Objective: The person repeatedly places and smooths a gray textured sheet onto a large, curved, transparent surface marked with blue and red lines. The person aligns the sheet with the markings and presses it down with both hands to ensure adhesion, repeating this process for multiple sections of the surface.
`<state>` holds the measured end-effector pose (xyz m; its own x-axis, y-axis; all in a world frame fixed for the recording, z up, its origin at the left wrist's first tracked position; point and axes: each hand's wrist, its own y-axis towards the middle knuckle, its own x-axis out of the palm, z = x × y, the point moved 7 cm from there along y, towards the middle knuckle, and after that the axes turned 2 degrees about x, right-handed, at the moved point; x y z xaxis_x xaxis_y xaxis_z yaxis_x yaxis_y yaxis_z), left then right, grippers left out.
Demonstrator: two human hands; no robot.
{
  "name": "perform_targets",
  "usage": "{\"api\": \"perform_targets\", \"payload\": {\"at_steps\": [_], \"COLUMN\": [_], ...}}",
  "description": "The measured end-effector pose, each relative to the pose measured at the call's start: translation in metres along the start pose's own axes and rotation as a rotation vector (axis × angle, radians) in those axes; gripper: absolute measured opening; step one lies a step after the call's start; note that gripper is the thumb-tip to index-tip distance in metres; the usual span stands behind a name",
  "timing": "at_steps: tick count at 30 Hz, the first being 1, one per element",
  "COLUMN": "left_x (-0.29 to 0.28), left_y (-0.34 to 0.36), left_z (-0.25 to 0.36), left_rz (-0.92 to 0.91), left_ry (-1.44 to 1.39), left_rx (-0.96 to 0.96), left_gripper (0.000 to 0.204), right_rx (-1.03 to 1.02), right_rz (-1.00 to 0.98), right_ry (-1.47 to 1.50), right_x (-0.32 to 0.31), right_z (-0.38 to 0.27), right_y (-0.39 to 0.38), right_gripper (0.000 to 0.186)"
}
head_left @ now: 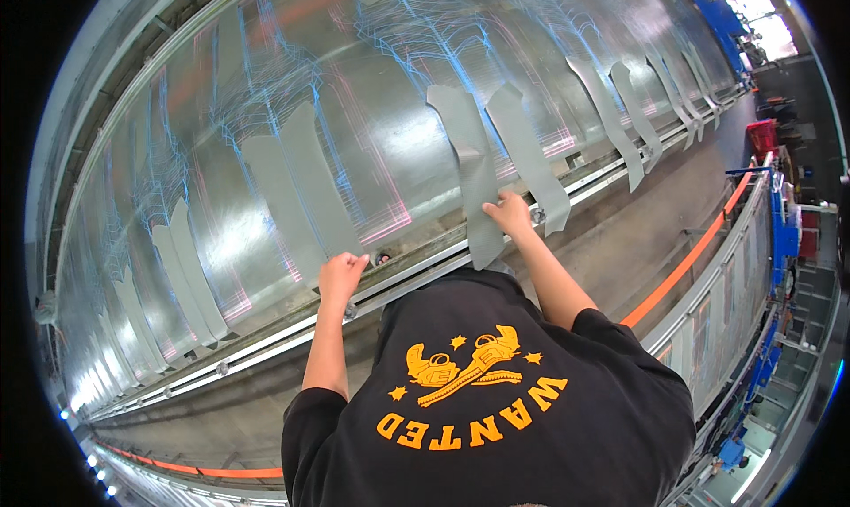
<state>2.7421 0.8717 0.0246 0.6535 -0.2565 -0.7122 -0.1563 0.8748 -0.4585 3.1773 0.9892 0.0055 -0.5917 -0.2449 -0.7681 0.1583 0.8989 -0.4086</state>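
Observation:
My left hand (339,278) is closed in a pinch at the lower corner of a wide grey fabric piece (310,175) that lies on the long shiny table (381,157). The fingertips appear to grip that corner. To the right, my right hand (509,214) is at the edge of a long grey fabric strip (476,175), thumb and finger closed on it. This strip is creased in its middle, and its lower end hangs over the table's metal rail toward me. Beside it, another grey fabric strip (527,148) also reaches over the rail.
More grey fabric strips (609,113) lie in a row along the sloping table, which bears blue and pink line marks (425,29). A metal rail (266,348) with small clamps runs along the near edge. Behind me stands another table with an orange edge band (691,263).

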Motion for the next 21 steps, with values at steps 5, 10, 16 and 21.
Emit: {"api": "perform_targets", "payload": {"at_steps": [5,10,16,21], "left_x": [0.062,0.106,0.08,0.006], "left_y": [0.042,0.111,0.218,0.262], "left_z": [0.107,0.256,0.297,0.303], "left_rz": [-0.292,-0.726,-0.418,-0.105], "left_ry": [-0.84,-1.533,-1.35,-1.343], "left_rx": [-0.211,-0.257,-0.192,-0.128], "left_gripper": [0.085,0.094,0.046,0.033], "right_rx": [-0.095,-0.123,-0.413,-0.086], "right_rz": [-0.446,-0.647,-0.854,-0.799], "right_ry": [0.749,0.972,0.834,0.961], "right_x": [-0.002,-0.072,-0.115,-0.103], "right_z": [-0.064,-0.092,-0.107,-0.053], "right_y": [-0.014,-0.011,-0.04,-0.012], "right_gripper": [0.03,0.025,0.025,0.03]}}
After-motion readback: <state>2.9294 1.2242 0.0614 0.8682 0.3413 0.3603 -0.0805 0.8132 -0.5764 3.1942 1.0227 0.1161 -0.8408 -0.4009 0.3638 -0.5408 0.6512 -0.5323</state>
